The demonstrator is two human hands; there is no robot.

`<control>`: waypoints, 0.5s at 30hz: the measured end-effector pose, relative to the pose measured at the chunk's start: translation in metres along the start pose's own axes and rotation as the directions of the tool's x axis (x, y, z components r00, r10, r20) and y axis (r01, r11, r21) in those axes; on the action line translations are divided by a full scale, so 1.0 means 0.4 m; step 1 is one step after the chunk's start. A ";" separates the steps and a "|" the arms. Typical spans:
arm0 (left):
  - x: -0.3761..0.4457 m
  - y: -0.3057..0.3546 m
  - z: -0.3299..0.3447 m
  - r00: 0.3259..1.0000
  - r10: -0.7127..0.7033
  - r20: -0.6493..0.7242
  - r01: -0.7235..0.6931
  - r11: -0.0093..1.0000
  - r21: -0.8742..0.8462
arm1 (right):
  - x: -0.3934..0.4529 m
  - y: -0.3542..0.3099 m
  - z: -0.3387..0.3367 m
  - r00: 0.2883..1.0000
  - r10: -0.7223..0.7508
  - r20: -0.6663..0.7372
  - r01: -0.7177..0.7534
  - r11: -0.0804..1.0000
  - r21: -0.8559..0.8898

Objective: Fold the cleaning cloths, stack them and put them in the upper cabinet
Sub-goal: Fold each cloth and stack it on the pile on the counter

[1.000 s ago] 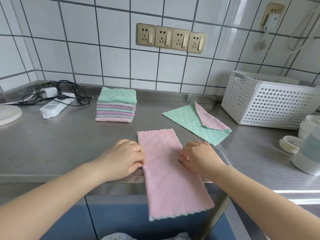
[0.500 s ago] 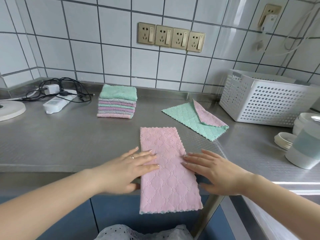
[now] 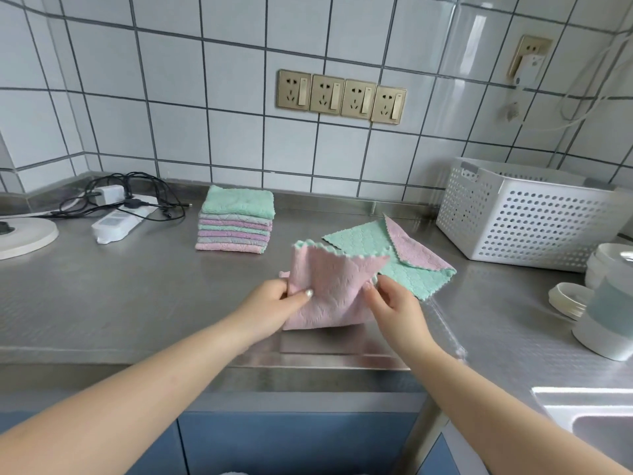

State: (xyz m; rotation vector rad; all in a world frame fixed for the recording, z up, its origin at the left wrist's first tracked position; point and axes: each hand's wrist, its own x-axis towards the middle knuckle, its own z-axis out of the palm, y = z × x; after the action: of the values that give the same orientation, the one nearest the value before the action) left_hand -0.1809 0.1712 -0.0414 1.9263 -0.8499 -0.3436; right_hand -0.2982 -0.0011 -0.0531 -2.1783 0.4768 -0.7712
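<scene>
folding the pink cloth (image 3: 329,296) over the tabletop (image 3: 102,303)
left hand (image 3: 270,308) and right hand (image 3: 394,306) each pinch a side edge; the stack (image 3: 236,222) lies beyond, nearer the left hand.

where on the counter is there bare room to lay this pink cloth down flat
Bare steel lies left of the pink cloth, between the folded stack, the power strip and the counter's front edge. The right side is crowded: green cloth, white basket, containers.

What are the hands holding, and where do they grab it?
Both hold the pink cloth: the left hand pinches its left edge, the right hand pinches its right edge.
</scene>
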 end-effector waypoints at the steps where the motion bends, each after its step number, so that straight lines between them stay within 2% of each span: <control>1: 0.009 0.000 0.003 0.999 -0.042 -0.035 0.040 0.998 -0.054 | 0.016 -0.006 0.012 0.998 0.055 -0.019 -0.055 0.998 0.035; 4: 0.025 -0.002 0.010 0.989 -0.121 -0.088 0.106 0.982 -0.159 | 0.064 -0.001 0.042 0.981 0.191 -0.026 -0.190 0.981 0.031; 7: 0.032 -0.004 0.012 0.988 -0.139 -0.073 0.124 0.975 -0.185 | 0.091 0.013 0.055 0.965 0.263 0.005 -0.261 0.959 -0.115; 10: 0.044 -0.013 0.010 0.991 -0.127 -0.035 0.125 0.991 -0.039 | 0.102 0.023 0.064 0.949 0.313 0.020 -0.304 0.933 -0.195; 15: 0.067 -0.028 0.010 0.998 -0.049 0.044 0.037 0.970 0.239 | 0.120 0.026 0.065 0.943 0.329 0.046 -0.297 0.899 -0.322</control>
State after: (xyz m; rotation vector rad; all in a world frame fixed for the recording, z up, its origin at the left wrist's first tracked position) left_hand -0.1592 0.1534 -0.0499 2.1686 -0.9172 -0.3282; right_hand -0.2460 -0.0200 -0.0567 -2.3305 0.9255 -0.4279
